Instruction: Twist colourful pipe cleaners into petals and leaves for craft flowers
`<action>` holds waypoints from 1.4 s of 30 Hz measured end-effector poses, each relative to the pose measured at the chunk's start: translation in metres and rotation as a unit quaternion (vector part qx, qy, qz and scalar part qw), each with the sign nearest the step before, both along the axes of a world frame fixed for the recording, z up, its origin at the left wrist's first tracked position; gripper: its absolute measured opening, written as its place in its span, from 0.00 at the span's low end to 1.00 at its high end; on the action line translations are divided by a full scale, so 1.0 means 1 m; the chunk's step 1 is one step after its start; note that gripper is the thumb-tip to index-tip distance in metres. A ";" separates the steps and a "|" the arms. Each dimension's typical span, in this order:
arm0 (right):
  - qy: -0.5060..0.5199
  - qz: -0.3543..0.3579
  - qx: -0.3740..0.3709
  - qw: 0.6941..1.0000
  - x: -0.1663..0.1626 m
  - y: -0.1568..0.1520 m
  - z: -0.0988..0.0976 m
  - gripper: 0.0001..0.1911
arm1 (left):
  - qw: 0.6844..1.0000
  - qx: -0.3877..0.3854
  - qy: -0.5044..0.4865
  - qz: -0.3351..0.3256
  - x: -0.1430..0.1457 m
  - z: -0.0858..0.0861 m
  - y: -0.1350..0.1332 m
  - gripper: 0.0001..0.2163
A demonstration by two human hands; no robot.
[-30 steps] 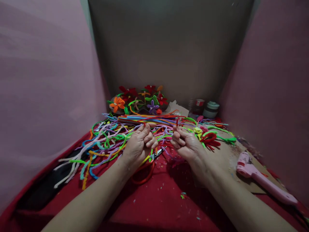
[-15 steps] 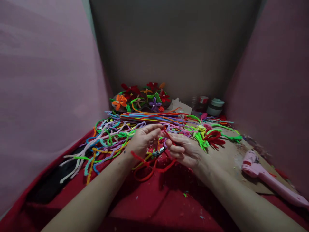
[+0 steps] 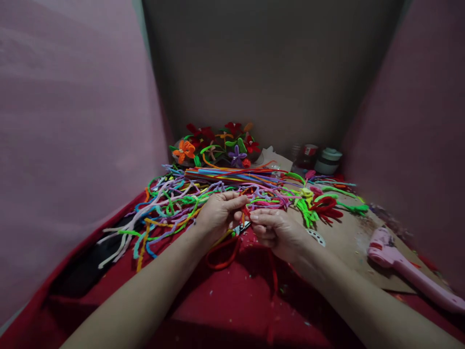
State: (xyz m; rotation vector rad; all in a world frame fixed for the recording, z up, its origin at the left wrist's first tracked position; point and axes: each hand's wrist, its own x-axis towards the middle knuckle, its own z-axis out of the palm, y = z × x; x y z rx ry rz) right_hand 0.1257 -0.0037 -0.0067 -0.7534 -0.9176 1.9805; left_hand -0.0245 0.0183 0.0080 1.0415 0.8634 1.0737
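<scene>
Between my two hands is a red pipe cleaner (image 3: 246,211), pinched close to its bends. My left hand (image 3: 222,209) is closed, thumb and forefinger on one part of it. My right hand (image 3: 273,227) grips it a little lower, fingers curled. A red loop (image 3: 222,264) hangs beneath my left hand, and a loose red strand (image 3: 273,276) drops below my right. Just under the fingertips, partly hidden, lies a metal tool (image 3: 241,228), whose kind I cannot make out.
Loose coloured pipe cleaners (image 3: 170,208) spread over the red cloth (image 3: 218,310), with a straight bundle (image 3: 232,175) behind. Finished fuzzy flowers (image 3: 237,156) stand at the back. On the right are cardboard (image 3: 348,242), a pink glue gun (image 3: 395,259) and a lidded jar (image 3: 328,161).
My hands have drawn slightly lower with the red pipe cleaner. Its loops have shifted, and a strand now hangs down below my right hand. The view has moved a little.
</scene>
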 end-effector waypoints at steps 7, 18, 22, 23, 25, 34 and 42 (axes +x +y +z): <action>0.022 -0.010 0.007 1.000 0.008 -0.008 -0.001 0.09 | 1.000 -0.019 -0.010 -0.015 0.004 -0.004 -0.002 0.08; 0.057 0.049 -0.009 0.997 0.038 -0.007 -0.013 0.05 | 0.988 0.074 0.136 -0.010 -0.013 0.019 -0.002 0.09; 0.066 -0.025 -0.021 0.997 0.049 -0.003 -0.014 0.04 | 0.876 0.178 0.424 -0.146 -0.035 0.027 -0.014 0.05; 0.071 -0.032 -0.026 0.997 0.051 -0.002 -0.013 0.04 | 0.830 0.213 0.489 -0.162 -0.038 0.024 -0.018 0.03; 0.084 -0.029 -0.033 0.995 0.054 -0.001 -0.012 0.03 | 0.757 0.281 0.578 -0.119 -0.040 0.010 -0.026 0.03; 0.108 0.001 -0.014 0.994 0.052 0.000 -0.018 0.04 | 0.651 0.343 0.669 -0.103 -0.046 0.000 -0.036 0.06; 0.143 0.011 -0.007 0.990 0.049 0.000 -0.015 0.03 | 0.626 0.275 0.721 -0.114 -0.065 0.031 -0.058 0.09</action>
